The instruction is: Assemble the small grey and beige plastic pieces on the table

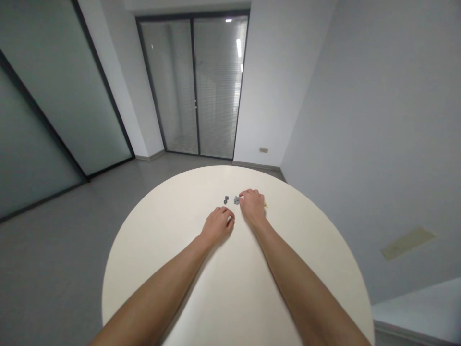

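My right hand [253,205] reaches over the table, its fingers bent and a little apart, with the fingertips at the edge of a small cluster of light blue-grey pieces [236,200]. Just left of that cluster lie a few dark grey pieces [225,200]. Some small yellow pieces [265,204] show beside the right hand, which partly covers them. Nearer to me, my left hand [218,225] rests on the tabletop below the dark pieces. Its fingers are curled, with thumb and index tips close together; whatever they may hold is too small to make out.
The round cream-white table [154,250] fills the lower middle, its curved edge all around. Behind it stands a glass double door [194,86] with blinds. Frosted glass panels [65,96] are at left, a plain wall [389,120] at right.
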Demonstrator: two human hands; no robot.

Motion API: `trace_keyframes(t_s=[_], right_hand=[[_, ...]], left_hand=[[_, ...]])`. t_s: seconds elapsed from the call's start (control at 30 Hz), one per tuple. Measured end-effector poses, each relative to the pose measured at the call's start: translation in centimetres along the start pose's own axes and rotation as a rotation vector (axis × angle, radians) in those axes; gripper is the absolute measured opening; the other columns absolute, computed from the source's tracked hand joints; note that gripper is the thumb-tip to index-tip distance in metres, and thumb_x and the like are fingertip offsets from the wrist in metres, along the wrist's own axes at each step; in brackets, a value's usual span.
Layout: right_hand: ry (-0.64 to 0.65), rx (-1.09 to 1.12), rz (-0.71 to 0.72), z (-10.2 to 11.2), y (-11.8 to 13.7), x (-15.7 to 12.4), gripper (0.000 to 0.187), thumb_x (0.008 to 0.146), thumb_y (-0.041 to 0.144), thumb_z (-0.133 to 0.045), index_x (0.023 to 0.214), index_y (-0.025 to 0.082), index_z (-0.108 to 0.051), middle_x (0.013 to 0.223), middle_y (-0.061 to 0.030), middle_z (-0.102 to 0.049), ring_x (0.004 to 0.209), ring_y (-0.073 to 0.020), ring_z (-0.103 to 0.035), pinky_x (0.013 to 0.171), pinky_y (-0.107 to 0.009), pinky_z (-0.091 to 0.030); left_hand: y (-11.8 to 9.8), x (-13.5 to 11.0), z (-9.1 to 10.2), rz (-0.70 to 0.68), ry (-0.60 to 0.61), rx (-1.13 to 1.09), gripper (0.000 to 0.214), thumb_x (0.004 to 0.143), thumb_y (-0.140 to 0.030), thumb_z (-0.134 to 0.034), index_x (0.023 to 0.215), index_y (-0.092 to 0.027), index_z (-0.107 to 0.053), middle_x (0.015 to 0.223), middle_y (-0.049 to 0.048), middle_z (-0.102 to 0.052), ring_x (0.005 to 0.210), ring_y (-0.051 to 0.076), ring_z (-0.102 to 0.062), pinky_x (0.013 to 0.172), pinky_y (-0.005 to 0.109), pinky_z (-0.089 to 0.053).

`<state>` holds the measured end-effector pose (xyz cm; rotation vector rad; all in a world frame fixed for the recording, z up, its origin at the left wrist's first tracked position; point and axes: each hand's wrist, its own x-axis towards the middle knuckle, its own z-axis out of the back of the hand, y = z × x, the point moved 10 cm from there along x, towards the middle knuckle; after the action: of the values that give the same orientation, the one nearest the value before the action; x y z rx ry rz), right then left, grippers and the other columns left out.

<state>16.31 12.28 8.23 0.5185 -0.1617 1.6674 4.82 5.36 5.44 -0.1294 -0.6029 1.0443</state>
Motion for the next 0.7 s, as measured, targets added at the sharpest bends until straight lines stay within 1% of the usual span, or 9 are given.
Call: trace_keyframes(t_s=[0.2,0.33,0.43,0.6,0.7], right_hand=[[-0.001,-0.013,0.018,-0.7,0.0,-0.1,0.026,0.095,0.025,-0.049,0.105,0.021,-0.072,0.112,-0.0138,-0.067,0.11,-0.0278,-0.051,0.095,-0.042,-0.031],[-0.006,-0.02,0.029,-1.1,-0.1,-0.3,0.025,0.096,0.025,-0.049,0.104,0.021,-0.073,0.111,-0.0125,-0.068,0.109,-0.0275,-0.051,0.094,-0.043,-0.029],[-0.012,-0.024,0.019,-1.2,-0.4,-0.5,0.025,0.096,0.025,-0.049,0.106,0.023,-0.072,0.112,-0.0111,-0.068,0.109,-0.0269,-0.051,0.095,-0.044,-0.028],[-0.032,-0.019,0.021,-0.3,-0.5,-0.9,0.026,0.097,0.024,-0.047,0.109,0.025,-0.07,0.114,-0.0087,-0.068,0.11,-0.0264,-0.05,0.095,-0.044,-0.027],[-0.024,-0.001,0.044,0.4,-0.4,-1.7,0.025,0.097,0.023,-0.047,0.109,0.024,-0.069,0.115,-0.0094,-0.067,0.111,-0.0262,-0.05,0.096,-0.044,-0.027]], left_hand=[[-0.2,0.0,0.0,-0.018,-0.003,0.01,0.017,0.09,-0.023,-0.051,0.095,-0.021,-0.067,0.103,0.0076,-0.066,0.101,0.022,-0.056,0.093,0.037,-0.046],[-0.2,0.0,0.1,-0.011,-0.001,0.015,0.018,0.091,-0.024,-0.051,0.096,-0.02,-0.067,0.103,0.0078,-0.066,0.102,0.023,-0.056,0.093,0.037,-0.046],[-0.1,0.0,0.0,-0.002,0.005,0.019,0.018,0.091,-0.024,-0.051,0.096,-0.021,-0.068,0.104,0.0077,-0.066,0.102,0.023,-0.056,0.093,0.037,-0.046],[0.0,0.0,0.0,0.008,0.01,0.015,0.018,0.091,-0.025,-0.05,0.096,-0.021,-0.068,0.104,0.0076,-0.066,0.103,0.023,-0.056,0.094,0.037,-0.046],[0.0,0.1,0.1,0.011,0.011,0.007,0.019,0.091,-0.025,-0.05,0.097,-0.021,-0.068,0.104,0.0078,-0.066,0.104,0.023,-0.056,0.094,0.037,-0.046]])
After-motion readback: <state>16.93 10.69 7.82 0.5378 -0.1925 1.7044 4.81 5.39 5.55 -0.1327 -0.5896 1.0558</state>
